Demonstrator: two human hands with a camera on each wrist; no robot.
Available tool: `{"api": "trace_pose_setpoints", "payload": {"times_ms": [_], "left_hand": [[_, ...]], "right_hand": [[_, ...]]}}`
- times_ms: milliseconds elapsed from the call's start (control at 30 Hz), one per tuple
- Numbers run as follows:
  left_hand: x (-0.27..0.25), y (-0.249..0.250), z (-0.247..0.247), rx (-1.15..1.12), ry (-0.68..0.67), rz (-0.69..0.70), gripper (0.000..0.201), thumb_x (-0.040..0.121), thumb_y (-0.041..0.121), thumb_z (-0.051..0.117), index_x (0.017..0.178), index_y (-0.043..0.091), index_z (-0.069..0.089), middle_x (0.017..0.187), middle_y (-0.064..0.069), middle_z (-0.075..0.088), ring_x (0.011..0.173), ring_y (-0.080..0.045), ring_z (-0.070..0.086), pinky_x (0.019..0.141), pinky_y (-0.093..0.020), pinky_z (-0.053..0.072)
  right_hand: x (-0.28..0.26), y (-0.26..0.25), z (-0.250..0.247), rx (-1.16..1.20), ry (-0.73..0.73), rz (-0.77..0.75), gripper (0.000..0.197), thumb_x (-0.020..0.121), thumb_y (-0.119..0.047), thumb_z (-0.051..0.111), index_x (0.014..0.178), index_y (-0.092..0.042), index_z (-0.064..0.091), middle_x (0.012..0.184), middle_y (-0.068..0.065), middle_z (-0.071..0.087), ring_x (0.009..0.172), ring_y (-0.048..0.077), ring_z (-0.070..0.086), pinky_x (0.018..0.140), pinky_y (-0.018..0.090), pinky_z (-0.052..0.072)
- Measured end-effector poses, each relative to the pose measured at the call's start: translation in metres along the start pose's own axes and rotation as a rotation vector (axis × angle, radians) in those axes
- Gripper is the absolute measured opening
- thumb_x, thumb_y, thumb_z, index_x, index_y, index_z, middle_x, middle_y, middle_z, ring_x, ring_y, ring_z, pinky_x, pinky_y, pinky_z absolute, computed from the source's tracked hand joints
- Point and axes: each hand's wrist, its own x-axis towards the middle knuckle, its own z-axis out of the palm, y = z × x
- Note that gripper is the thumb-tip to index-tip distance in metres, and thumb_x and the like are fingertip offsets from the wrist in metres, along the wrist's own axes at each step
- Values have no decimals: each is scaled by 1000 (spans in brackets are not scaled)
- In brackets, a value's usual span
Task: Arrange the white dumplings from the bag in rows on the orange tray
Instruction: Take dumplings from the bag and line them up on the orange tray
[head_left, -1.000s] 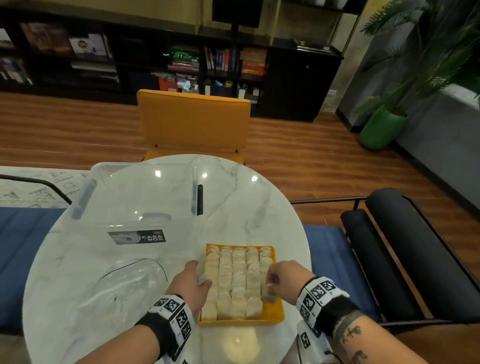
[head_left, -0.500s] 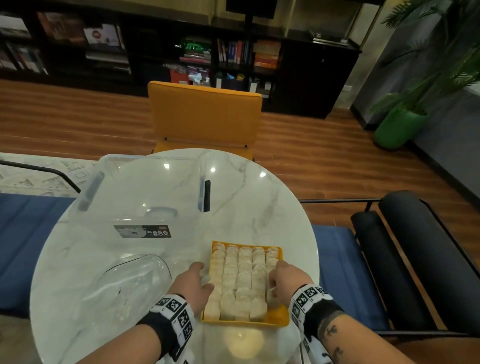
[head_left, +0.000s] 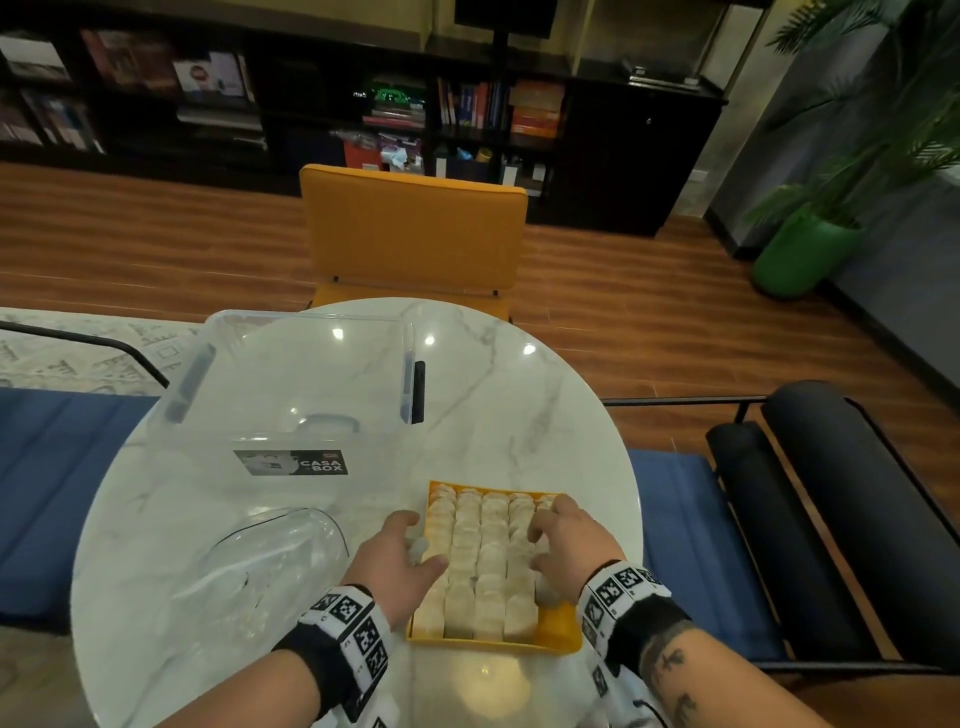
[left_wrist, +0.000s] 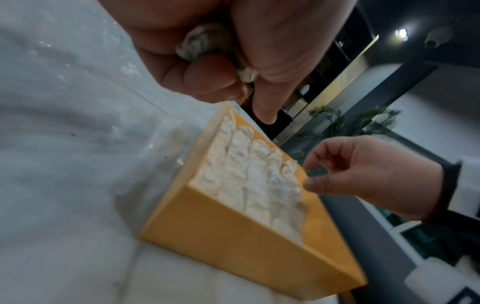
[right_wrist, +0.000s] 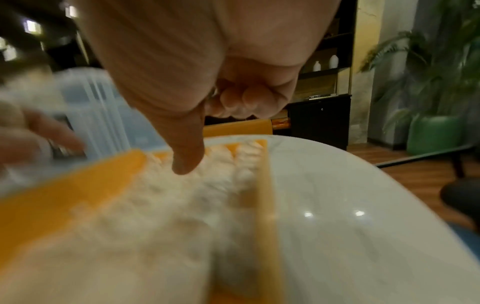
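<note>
The orange tray (head_left: 558, 631) sits near the table's front edge, filled with rows of white dumplings (head_left: 483, 551). My left hand (head_left: 400, 556) is at the tray's left edge, fingers curled round one white dumpling (left_wrist: 205, 43). My right hand (head_left: 566, 535) arches over the tray's right column, fingertips and thumb down on the dumplings there. Nothing shows between its thumb and fingers in the left wrist view, where the right hand (left_wrist: 363, 174) hovers at the tray (left_wrist: 233, 242). The clear plastic bag (head_left: 270, 561) lies left of the tray.
A clear lidded box (head_left: 291, 395) labelled CASA BOX stands on the round marble table (head_left: 519, 415) behind the bag. An orange chair (head_left: 415, 234) is at the far side, a black armchair (head_left: 857, 493) to the right.
My right hand has moved forward along the tray's right column and no longer pinches a dumpling. My left hand stays at the tray's left edge.
</note>
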Motion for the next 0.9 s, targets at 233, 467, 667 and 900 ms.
{"api": "trace_pose_setpoints", "payload": {"times_ms": [233, 467, 667, 900], "left_hand": [[-12, 37, 5, -476, -309, 159, 72, 73, 2, 71, 133, 21, 35, 82, 0, 57, 50, -1, 53, 44, -20, 40], [-26, 57, 6, -576, -368, 239, 52, 76, 24, 71, 122, 30, 49, 67, 7, 54, 47, -9, 41, 42, -21, 31], [-31, 64, 8, -656, -243, 218, 9, 94, 20, 61, 96, 13, 57, 70, -2, 52, 43, -11, 36, 38, -18, 27], [-20, 65, 11, -605, -62, 237, 13, 93, 17, 64, 80, 14, 63, 57, 7, 56, 41, -8, 42, 40, -19, 34]], "right_hand": [[-32, -61, -22, 727, 66, -197, 17, 77, -43, 77, 91, -41, 67, 90, -14, 61, 63, -3, 51, 64, 12, 43], [-43, -53, -27, 1018, 173, -117, 16, 88, -28, 73, 81, -15, 66, 70, -1, 67, 61, 6, 58, 61, 25, 48], [-57, -46, -30, 1297, 288, 122, 22, 93, -29, 66, 82, -12, 57, 69, 1, 61, 55, 9, 58, 48, 24, 41], [-68, -41, -7, 1610, 49, 207, 23, 92, -25, 68, 107, -9, 61, 90, 4, 74, 70, 19, 66, 50, 23, 41]]}}
